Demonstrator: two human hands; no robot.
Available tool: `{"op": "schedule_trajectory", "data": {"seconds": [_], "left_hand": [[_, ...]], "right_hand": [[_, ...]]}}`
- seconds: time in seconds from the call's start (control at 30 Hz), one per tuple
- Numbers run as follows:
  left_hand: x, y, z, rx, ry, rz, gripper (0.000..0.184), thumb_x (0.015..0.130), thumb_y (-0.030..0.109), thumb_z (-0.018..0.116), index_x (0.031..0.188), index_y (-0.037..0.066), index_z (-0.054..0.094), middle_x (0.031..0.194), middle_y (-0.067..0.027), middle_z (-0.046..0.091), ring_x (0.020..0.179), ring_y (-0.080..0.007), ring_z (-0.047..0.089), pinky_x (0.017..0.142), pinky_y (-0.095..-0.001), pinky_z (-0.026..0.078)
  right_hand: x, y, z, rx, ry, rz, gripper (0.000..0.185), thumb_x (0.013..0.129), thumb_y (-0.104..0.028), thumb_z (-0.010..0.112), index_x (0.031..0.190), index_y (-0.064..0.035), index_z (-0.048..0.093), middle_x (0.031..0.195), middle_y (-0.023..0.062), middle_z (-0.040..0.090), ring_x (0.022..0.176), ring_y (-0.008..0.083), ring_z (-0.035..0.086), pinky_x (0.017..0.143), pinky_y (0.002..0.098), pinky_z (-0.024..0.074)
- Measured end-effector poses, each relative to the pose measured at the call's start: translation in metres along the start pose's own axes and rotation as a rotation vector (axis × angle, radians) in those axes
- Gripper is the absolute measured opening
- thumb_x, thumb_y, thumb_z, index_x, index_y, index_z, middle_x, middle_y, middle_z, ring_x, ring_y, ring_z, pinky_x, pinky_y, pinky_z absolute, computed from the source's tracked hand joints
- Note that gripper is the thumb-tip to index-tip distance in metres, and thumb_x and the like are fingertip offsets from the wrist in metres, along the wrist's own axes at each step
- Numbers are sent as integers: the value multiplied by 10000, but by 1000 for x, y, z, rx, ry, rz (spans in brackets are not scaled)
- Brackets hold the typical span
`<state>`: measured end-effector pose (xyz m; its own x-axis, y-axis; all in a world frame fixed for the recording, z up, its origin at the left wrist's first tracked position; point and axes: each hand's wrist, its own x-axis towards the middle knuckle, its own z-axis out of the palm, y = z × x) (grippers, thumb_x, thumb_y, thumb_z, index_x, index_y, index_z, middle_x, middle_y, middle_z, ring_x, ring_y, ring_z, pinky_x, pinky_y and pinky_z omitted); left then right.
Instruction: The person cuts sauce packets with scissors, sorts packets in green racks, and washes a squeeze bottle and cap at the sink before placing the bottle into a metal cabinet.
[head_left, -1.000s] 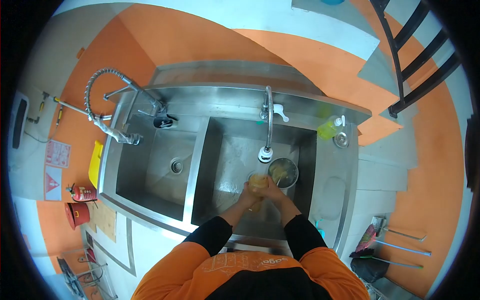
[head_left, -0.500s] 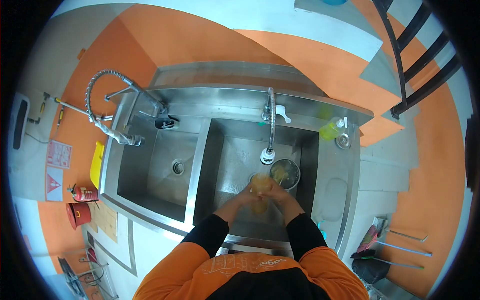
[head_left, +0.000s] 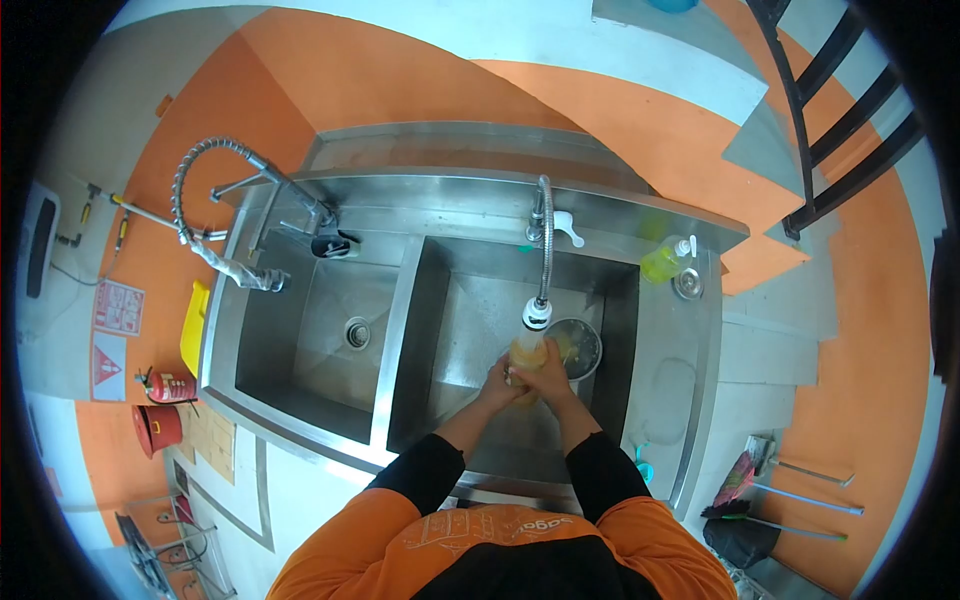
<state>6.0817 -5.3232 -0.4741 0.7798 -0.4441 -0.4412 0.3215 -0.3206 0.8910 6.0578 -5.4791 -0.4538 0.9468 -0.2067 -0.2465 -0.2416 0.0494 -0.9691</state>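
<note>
Over the right-hand sink basin, both hands grip a pale yellow-brown elongated thing whose kind I cannot make out. My left hand closes around its left side, and my right hand wraps its right side. Its middle is hidden by the fingers. Right above it hangs the faucet nozzle, and a whitish stream seems to run from it onto the thing. Just beyond my right hand stands a round metal pot with yellowish contents, partly covered by that hand.
A left basin with a drain lies beside this one, under a spring-hose faucet. On the right ledge stand a yellow-green soap bottle and a metal drain strainer. A turquoise item sits near the front edge.
Both hands have brought the yellow-brown thing slightly away from me, up beneath the nozzle. My left hand has shifted a little along it. The pot stays put.
</note>
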Motion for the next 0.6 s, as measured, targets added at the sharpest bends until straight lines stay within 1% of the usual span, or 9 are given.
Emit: {"op": "schedule_trajectory", "data": {"seconds": [0.07, 0.13, 0.2, 0.3, 0.4, 0.47, 0.57, 0.6], "left_hand": [[3, -11, -1, 9, -26, 9, 953, 719, 138, 846, 1503, 37, 314, 1454, -121, 464, 1349, -284, 459, 1112, -419, 398], [1, -13, 0, 42, -23, -16, 941, 719, 149, 848, 1495, 32, 328, 1454, -121, 466, 1355, -279, 453, 1120, -425, 387], [-3, -13, 2, 99, 6, -76, 933, 718, 157, 851, 1488, 34, 340, 1456, -117, 465, 1359, -273, 449, 1121, -428, 383], [-6, -14, 1, 171, -25, -95, 936, 710, 183, 863, 1481, 39, 352, 1457, -123, 465, 1360, -279, 445, 1114, -418, 387], [-11, -17, 2, 113, -34, -22, 978, 641, 263, 893, 1432, 1, 383, 1373, -197, 524, 1285, -330, 519, 1071, -408, 421], [-17, -17, 9, 149, 9, -54, 1012, 641, 283, 901, 1439, 3, 345, 1355, -195, 532, 1281, -333, 523, 1066, -405, 425], [-30, 4, 11, 193, 23, -129, 1100, 620, 290, 921, 1462, 7, 273, 1347, -181, 538, 1282, -320, 525, 1061, -403, 429], [-33, 10, 11, 208, 19, -158, 1136, 609, 289, 930, 1472, 9, 246, 1348, -175, 539, 1284, -312, 525, 1059, -402, 429]], "right_hand": [[-2, -13, 2, 31, 14, -20, 985, 670, -220, 924, 1420, 0, 323, 1304, 163, 534, 1217, 250, 541, 1015, 385, 467], [-1, -25, 2, -36, 47, 18, 982, 658, -231, 927, 1414, -8, 341, 1295, 162, 542, 1210, 262, 548, 1017, 391, 464], [1, -26, 3, -93, 74, 3, 968, 652, -246, 928, 1403, -15, 363, 1283, 163, 551, 1201, 273, 556, 1016, 397, 463], [2, -23, 5, -140, 100, -43, 924, 656, -274, 923, 1376, -20, 402, 1263, 166, 565, 1186, 285, 566, 1010, 404, 464], [3, -24, 7, -132, 127, 9, 879, 670, -295, 916, 1347, -16, 430, 1245, 164, 577, 1170, 286, 573, 1002, 406, 468], [4, -21, 10, -120, 161, 30, 860, 676, -302, 914, 1330, -8, 440, 1240, 160, 581, 1163, 277, 577, 994, 402, 472], [12, 20, 13, 113, 88, 21, 815, 705, -294, 904, 1316, -5, 449, 1227, 147, 590, 1144, 259, 586, 988, 392, 476], [12, 22, 10, 98, 55, 35, 781, 728, -298, 888, 1311, -8, 457, 1218, 141, 594, 1139, 255, 589, 983, 390, 479]]}}
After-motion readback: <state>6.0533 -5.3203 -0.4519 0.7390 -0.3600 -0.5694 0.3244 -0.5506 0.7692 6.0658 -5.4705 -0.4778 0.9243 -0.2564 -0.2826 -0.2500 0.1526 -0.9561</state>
